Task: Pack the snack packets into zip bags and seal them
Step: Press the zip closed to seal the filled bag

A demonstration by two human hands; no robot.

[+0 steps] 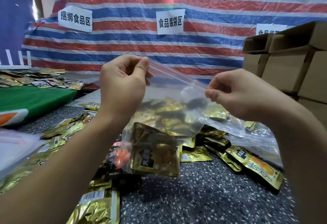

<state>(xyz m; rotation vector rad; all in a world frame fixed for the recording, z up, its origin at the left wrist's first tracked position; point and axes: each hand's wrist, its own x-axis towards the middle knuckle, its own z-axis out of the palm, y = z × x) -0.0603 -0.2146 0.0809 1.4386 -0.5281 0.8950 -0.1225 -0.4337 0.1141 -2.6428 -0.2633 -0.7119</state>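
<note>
A speckled table (pixel 212 197) is strewn with gold snack packets (pixel 254 167). Above it, a clear zip bag (pixel 164 117) holding several packets is held up, its red-lined top pinched at one end by the left hand (pixel 122 82) and at the other by the right hand (pixel 235 93).

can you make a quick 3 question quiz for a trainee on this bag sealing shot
1. True or false: the zip bag lies flat on the table.
2. Which hand pinches the higher end of the red zip strip? A) left hand B) right hand
3. Fill in: loose gold snack packets lie ___ the held bag.

Key: 1 false, it is held up in the air. 2 A. 3 below.
</note>
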